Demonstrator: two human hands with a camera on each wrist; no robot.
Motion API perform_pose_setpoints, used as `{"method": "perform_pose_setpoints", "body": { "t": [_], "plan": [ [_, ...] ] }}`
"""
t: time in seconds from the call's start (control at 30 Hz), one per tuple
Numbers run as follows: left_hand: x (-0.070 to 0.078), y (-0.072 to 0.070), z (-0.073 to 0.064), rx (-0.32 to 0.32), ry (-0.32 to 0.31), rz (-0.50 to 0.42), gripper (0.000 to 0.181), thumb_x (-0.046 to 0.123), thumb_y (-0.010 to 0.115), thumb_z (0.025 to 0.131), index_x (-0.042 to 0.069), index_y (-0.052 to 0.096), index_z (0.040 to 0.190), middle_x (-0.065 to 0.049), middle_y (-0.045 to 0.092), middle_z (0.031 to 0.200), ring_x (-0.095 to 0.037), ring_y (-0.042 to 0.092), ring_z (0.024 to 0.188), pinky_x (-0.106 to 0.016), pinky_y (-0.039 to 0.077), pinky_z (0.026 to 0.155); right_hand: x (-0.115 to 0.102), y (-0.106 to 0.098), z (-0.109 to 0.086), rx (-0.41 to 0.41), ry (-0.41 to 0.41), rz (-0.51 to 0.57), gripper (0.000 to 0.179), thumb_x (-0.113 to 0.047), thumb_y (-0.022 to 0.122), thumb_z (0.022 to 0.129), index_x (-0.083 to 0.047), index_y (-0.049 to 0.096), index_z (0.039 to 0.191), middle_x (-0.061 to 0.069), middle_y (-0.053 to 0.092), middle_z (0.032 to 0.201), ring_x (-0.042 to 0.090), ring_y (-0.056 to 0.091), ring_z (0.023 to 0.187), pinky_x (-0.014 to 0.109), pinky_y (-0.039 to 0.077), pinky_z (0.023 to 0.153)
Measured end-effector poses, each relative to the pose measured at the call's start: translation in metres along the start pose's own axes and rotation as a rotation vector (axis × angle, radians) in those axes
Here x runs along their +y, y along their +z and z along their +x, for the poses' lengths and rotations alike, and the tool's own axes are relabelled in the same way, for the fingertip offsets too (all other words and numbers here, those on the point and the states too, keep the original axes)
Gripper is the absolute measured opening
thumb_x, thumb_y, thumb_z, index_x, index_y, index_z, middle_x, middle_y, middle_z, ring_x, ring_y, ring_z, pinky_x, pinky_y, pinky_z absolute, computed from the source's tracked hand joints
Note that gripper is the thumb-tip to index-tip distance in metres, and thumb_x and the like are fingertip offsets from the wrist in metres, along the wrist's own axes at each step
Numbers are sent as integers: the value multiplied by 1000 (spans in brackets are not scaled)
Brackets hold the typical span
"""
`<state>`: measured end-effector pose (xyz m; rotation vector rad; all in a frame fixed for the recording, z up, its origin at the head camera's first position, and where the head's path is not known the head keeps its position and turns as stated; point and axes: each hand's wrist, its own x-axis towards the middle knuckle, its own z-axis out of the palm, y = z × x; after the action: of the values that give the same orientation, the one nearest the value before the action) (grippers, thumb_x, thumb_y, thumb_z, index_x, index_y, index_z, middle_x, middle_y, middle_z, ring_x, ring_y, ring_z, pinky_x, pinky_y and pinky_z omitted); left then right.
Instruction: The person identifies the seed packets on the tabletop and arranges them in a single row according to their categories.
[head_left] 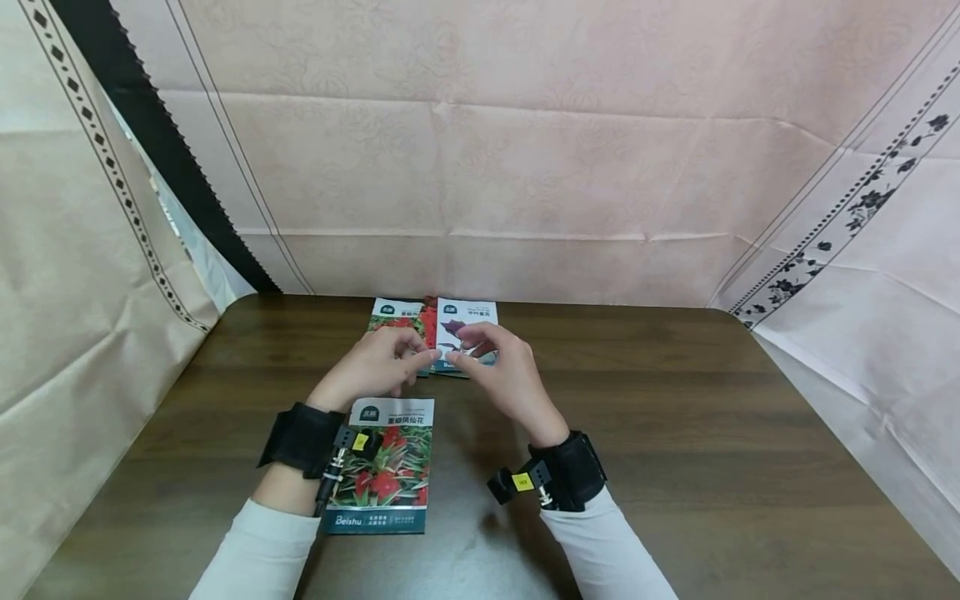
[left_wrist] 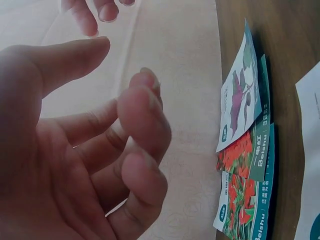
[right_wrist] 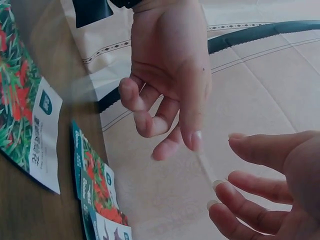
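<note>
My left hand (head_left: 380,360) hovers over the table with bent, spread fingers and nothing visible in its grasp. Facing it, my right hand (head_left: 504,367) has its thumb and fingers apart, also with no object visible between them. The thumbs come near each other in the head view. Behind the hands lies an overlapping row of seed packets: a white one with a purple plant (head_left: 467,312) on top, partly covering a red-flowered packet (left_wrist: 239,156), and another red-flowered packet (head_left: 396,309) at the left. Nearer me, a larger-looking red-flowered seed packet (head_left: 390,467) lies flat beside my left wrist.
The packets lie on a dark wooden table (head_left: 660,433) with rounded far corners. A pale creased cloth (head_left: 525,167) hangs behind its far edge, with patterned borders at the sides. Black straps with small cameras (head_left: 517,483) sit on both wrists.
</note>
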<state>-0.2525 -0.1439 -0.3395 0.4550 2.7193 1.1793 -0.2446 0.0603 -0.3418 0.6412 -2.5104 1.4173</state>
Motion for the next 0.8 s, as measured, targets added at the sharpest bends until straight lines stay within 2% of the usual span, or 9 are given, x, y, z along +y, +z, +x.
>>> {"method": "perform_pose_setpoints", "body": {
  "t": [0.27, 0.5, 0.73, 0.8],
  "plan": [
    [4, -1, 4, 13, 31, -22, 31, 44, 53, 89, 14, 60, 96, -9, 58, 71, -27, 56, 51, -32, 45, 53, -3, 1, 4, 3, 19, 40, 29, -29, 68, 82, -16, 63, 108, 6, 64, 100, 23, 57, 91, 29, 48, 69],
    [2, 1, 7, 8, 10, -38, 35, 46, 52, 89, 13, 60, 99, -9, 60, 74, -32, 58, 57, -31, 45, 54, 3, -5, 5, 28, 68, 21, 26, -30, 66, 84, -18, 63, 106, 1, 64, 99, 16, 55, 89, 28, 46, 70],
    [-4, 3, 9, 30, 11, -46, 33, 44, 53, 89, 14, 61, 99, -15, 63, 78, -22, 55, 48, -32, 44, 54, 16, -10, 8, 34, 132, 43, 27, -34, 63, 85, -17, 63, 106, 1, 64, 101, 18, 56, 91, 30, 46, 78],
    [-6, 5, 11, 31, -1, -55, 35, 44, 54, 89, 12, 61, 101, -16, 63, 81, -25, 57, 50, -31, 44, 55, 20, -10, 9, 33, 161, 61, 29, -34, 62, 86, -16, 63, 108, 1, 63, 103, 19, 56, 93, 32, 48, 80]
  ]
}}
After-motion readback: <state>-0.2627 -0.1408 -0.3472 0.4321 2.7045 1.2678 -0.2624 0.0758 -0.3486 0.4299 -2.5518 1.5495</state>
